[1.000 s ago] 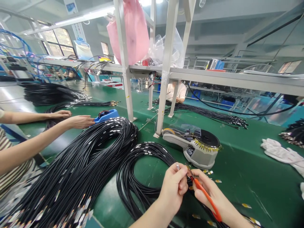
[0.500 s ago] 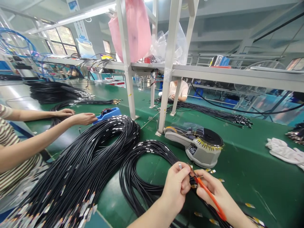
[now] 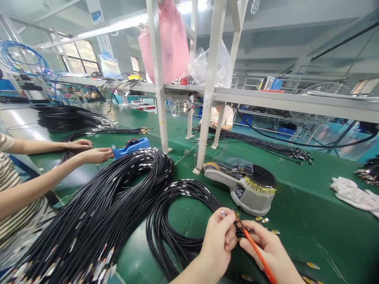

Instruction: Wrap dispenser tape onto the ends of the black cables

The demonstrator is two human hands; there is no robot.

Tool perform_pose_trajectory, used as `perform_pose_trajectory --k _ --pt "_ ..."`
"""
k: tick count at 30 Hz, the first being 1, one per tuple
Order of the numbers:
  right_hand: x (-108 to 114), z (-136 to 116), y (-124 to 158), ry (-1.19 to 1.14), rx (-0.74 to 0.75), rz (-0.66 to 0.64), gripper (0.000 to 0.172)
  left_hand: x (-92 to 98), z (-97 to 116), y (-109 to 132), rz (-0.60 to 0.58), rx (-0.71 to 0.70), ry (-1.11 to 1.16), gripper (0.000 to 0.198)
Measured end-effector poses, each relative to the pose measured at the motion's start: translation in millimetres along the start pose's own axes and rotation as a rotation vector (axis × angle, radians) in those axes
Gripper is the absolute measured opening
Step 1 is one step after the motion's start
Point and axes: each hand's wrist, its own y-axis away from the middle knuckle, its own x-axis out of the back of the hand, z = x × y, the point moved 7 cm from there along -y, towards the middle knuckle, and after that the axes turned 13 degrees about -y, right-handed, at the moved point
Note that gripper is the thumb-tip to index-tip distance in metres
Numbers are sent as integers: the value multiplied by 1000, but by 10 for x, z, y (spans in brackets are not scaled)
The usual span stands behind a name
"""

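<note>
With our left hand [image 3: 218, 240] we pinch a cable end between thumb and forefinger, its silvery tip [image 3: 223, 213] poking up above the grip; with our right hand [image 3: 263, 244] we hold an orange-handled tool [image 3: 255, 249], fingers closed around it, its dark point right beside the left fingertips. Whether the blades are parted we cannot tell. The cable end is in front of the grey tape machine [image 3: 254, 201], by the right side of the black cable coil [image 3: 161, 209] on the green table [image 3: 319, 213]. To work well here, we should pinch firmly close behind the spot being worked, brace both hands against each other, angle the point away from our fingertips, and use small, light strokes so the cable's wires escape nicks.
</note>
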Motion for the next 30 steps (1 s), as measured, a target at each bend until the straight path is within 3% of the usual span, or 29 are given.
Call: perform_pose_trajectory --k 7,13,22,26,30 --pt "73 77 72 21 112 104 45 -114 -34 10 -110 -2 -17 23" --pt "166 75 124 142 170 206 41 -136 18 11 -95 -51 -80 23" --pt "83 -276 123 339 229 61 46 -153 -28 26 -193 16 -4 26" --pt "183 -157 159 353 141 58 54 -182 59 60 -191 -51 27 17" --pt "228 14 183 200 64 27 58 -188 118 76 -206 -79 41 15"
